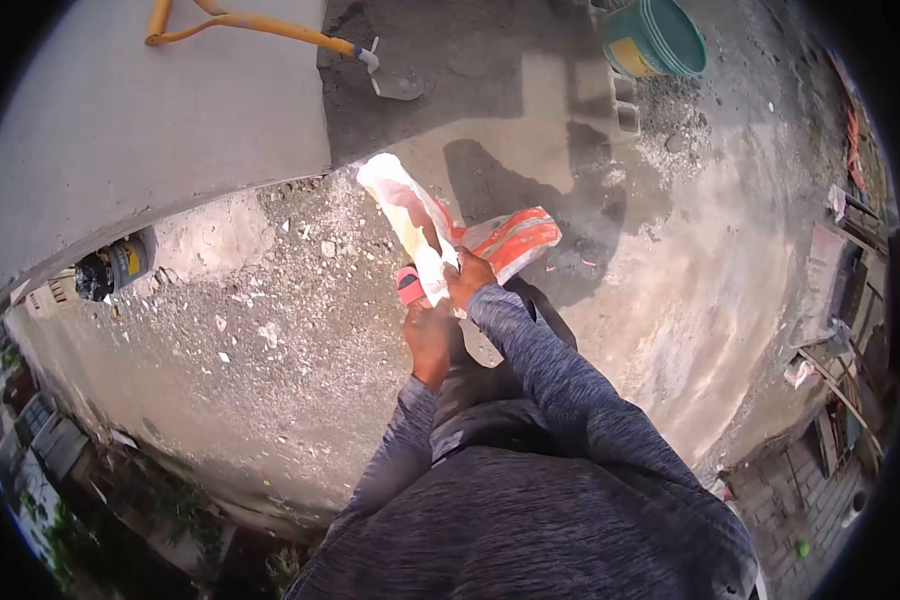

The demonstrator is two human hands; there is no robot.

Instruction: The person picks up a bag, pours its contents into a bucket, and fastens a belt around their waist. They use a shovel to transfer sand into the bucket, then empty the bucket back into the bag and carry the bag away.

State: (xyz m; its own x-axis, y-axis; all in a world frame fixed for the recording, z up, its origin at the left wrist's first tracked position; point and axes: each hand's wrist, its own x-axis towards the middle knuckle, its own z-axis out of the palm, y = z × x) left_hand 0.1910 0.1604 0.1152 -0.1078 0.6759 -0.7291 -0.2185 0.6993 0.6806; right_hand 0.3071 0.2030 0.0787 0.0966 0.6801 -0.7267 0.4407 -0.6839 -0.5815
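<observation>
White-and-orange woven sack (500, 240) is held in front of your body, above the ground, with one end raised toward the upper left. Your right hand (467, 278) is closed on the sack's middle, fingers clamped into the fabric. Your left hand (428, 340) sits just below, against the sack's lower edge. Its fingers are turned away from the camera, so whether they grip cannot be told. A pink item (408, 286) beside the left hand is partly covered and cannot be identified. Lens edges are dark and warped, and the debris (830, 300) along the right side is hard to make out.

Surface: rough concrete ground (270, 340) strewn with grit, outdoors in sunlight. A smooth grey slab (120, 120) lies at upper left, with a yellow-handled shovel (270, 27) across its edge. Green buckets (660, 38) stand at the top, with a concrete block (625, 100) just beside them.
</observation>
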